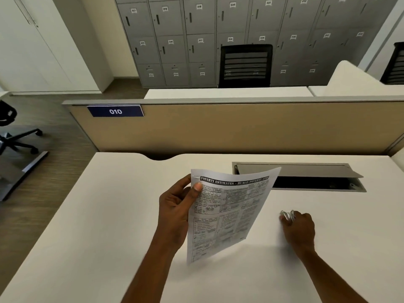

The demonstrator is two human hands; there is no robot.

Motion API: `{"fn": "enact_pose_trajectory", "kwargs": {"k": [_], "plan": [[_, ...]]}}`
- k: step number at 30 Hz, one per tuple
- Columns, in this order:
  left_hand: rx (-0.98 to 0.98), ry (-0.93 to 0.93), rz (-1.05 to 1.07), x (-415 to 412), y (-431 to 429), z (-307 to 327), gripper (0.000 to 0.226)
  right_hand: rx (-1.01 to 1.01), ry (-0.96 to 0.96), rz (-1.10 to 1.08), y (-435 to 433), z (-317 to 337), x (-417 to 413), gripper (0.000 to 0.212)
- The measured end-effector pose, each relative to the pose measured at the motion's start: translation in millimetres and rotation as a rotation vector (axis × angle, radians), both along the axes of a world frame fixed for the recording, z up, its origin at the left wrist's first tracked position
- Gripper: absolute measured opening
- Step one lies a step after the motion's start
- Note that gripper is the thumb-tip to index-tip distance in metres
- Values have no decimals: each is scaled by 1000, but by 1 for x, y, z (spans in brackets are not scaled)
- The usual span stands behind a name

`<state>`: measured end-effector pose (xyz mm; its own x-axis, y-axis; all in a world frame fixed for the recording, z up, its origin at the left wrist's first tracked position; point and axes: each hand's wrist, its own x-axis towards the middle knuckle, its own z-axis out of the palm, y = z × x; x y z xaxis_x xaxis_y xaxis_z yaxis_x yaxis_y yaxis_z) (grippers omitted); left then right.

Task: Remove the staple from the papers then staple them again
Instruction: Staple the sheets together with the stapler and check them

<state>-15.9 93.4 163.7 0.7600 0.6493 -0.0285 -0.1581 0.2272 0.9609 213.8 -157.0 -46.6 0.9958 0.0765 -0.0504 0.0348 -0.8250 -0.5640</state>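
My left hand [177, 208] holds the printed papers [229, 211] by their left edge near the top corner, thumb on the front. The sheets are lifted above the white desk [109, 226] and tilted. To the right, my right hand [300, 230] rests on the desk with its fingers closed around a small silver metal stapler [287, 215], whose end sticks out to the left. The stapler is blurred, and any staple in the papers is too small to make out.
A cable tray [306, 178] with its grey lid raised is set into the desk behind the papers. A tan partition [240, 127] with a "010" label borders the desk's far edge. Grey lockers and black chairs stand beyond.
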Motion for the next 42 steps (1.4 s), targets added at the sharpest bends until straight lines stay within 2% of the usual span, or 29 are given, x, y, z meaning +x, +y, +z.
{"fn": "enact_pose_trajectory", "kwargs": {"k": [3, 5, 7, 9, 10, 13, 15, 19, 23, 30, 34, 38, 42], "plan": [[16, 1, -2, -1, -1, 3, 29, -16, 58, 13, -3, 16, -4, 46], [11, -9, -6, -2, -2, 5, 30, 29, 14, 31, 1, 34, -12, 58], [6, -20, -14, -2, -2, 8, 29, 229, -75, 101, 10, 61, -24, 53], [3, -35, -23, -1, -3, 13, 28, 548, -15, 218, 22, 96, -39, 40], [1, -42, -23, -1, -3, 15, 28, 684, 72, 305, 28, 114, -46, 42], [-3, -62, -15, 1, -3, 23, 27, 960, 279, 480, 38, 155, -64, 66], [-11, -74, 11, 2, -1, 26, 26, 1079, 338, 513, 39, 169, -74, 66], [-32, -108, 44, 2, 1, 34, 24, 1077, 250, 592, 32, 173, -86, 43], [-27, -140, 48, 4, 1, 38, 25, 1110, 195, 518, 28, 173, -90, 24], [43, -125, -63, 13, -4, 34, 27, 1167, 136, 387, 24, 181, -84, 17], [127, 17, -124, 8, -9, -1, 30, 1170, 143, 267, 25, 178, -77, 14], [50, 162, -102, 5, -18, -49, 18, 1112, 154, 154, 27, 165, -67, 13], [-21, 279, -52, 11, -24, -85, 16, 992, 184, 116, 27, 141, -57, 8]]}}
